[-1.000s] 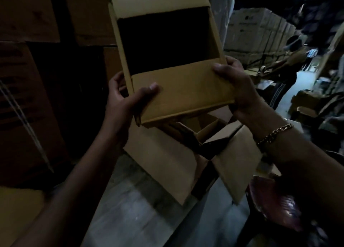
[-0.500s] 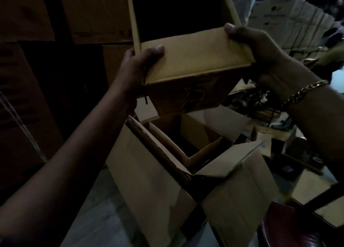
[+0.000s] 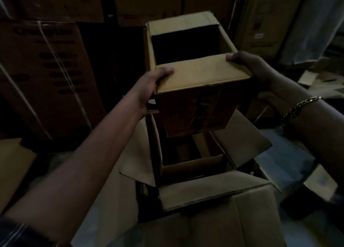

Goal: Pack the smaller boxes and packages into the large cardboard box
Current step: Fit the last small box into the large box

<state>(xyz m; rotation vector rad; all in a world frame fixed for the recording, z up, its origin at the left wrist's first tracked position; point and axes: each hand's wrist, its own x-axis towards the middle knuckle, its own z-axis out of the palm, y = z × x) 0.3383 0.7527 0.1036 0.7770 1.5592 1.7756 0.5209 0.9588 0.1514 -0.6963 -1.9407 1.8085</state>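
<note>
I hold a smaller cardboard box (image 3: 201, 75) upright, its top half open and dark inside, directly above the large cardboard box (image 3: 214, 218). My left hand (image 3: 149, 90) grips its left side with the thumb on the folded top flap. My right hand (image 3: 249, 66) grips the right side, thumb on the same flap. The small box's lower end hangs just inside the opening of the large box, whose flaps are spread outward. Another small open box (image 3: 191, 165) sits inside the large one.
Dark stacked cartons (image 3: 46, 75) rise at the left and behind. A pale carton (image 3: 260, 19) stands at the back right. Flat cardboard pieces and small items (image 3: 320, 183) lie on the floor to the right. The room is dim.
The small box has come down from high in front of me to just over the large box's opening. Both hands keep the same grip. My view has tilted down.
</note>
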